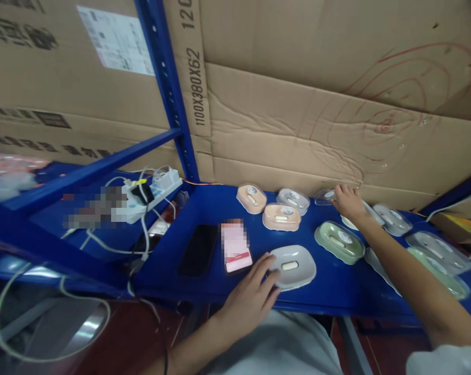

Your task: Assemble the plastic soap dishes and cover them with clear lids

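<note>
A shallow grey oval dish (305, 268) with a white pill-shaped piece in its middle lies near the shelf's front edge, with no lid on it. My left hand (253, 291) grips its left rim, fingertips over the edge and thumb at the front. Farther back, my right hand (348, 202) is closed at the edge of a clear plastic lid (324, 197) bearing a round white label. Part of a pale dish shows below this hand. A green dish under a clear lid (339, 242) sits between my hands.
Lidded peach dishes (281, 217) and a lidded grey dish (293, 200) stand at the back. More lidded dishes (440, 252) are at right. A lit phone (237, 255) and a dark phone (198, 250) lie left. A power strip (157, 190) with cables and a blue post (167, 78) stand beyond.
</note>
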Demonstrator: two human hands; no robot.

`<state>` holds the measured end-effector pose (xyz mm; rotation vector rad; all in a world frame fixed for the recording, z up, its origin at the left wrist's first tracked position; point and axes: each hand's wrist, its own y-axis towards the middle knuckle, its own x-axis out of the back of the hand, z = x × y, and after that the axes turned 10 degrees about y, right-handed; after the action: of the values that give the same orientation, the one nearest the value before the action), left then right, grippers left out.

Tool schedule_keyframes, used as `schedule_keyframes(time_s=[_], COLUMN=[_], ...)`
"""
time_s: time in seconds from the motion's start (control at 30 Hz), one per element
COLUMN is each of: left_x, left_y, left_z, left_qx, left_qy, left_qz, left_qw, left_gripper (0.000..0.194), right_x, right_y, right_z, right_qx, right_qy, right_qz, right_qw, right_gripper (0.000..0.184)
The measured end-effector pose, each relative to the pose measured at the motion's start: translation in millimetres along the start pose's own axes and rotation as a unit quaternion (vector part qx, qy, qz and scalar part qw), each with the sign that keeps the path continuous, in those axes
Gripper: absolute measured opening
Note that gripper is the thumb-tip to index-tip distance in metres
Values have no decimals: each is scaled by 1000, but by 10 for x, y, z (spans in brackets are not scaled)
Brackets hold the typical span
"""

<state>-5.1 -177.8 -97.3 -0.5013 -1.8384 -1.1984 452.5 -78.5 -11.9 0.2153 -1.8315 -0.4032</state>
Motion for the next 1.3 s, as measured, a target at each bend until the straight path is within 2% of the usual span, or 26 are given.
schedule_keyframes(time_s=[0.17,0.3,0.4,0.5,0.53,0.6,0.67,0.77,0.83,0.9,0.97,1.03,1.13,1.2,1.3], left_x=[0,21,54,85,90,88,70,26,0,-12,-7,16,66,97,117], left_y=[0,3,8,18,21,26,24,9,-4,-12,-12,-4,12,17,9], left_z=[4,1,-7,-14,-14,-11,-4,8,11,10,7,5,4,9,26], left_qx=[3,9,17,29,33,41,54,80,98,113,119,114,100,96,92], left_qy=[-4,-21,-50,-77,-85,-106,-133,-170,-183,-192,-197,-199,-191,-183,-185], left_qz=[16,18,26,29,27,24,22,18,19,23,21,12,22,44,69], left_qw=[1000,1000,998,996,995,993,989,982,978,975,973,973,976,977,976], left_gripper=[38,39,40,41,40,37,35,41,41,36,31,33,57,70,70], right_x=[76,276,517,744,792,822,778,669,622,600,587,572,553,554,585], right_y=[-84,-252,-658,-1247,-1434,-1725,-1883,-1941,-1951,-1985,-2041,-2092,-2122,-2119,-2120], right_z=[-55,40,336,808,982,1307,1552,1711,1701,1644,1584,1546,1532,1534,1539], right_qx=[51,66,85,175,185,182,162,150,140,119,93,84,102,117,128], right_qy=[10,25,70,194,215,235,257,336,410,475,521,553,581,583,575], right_qz=[-12,-57,-119,-202,-206,-196,-194,-172,-111,-35,14,35,53,62,69], right_qw=[999,996,987,944,936,935,933,914,894,871,848,828,806,802,805], right_gripper=[21,24,20,7,12,28,38,34,31,41,48,47,42,40,37])
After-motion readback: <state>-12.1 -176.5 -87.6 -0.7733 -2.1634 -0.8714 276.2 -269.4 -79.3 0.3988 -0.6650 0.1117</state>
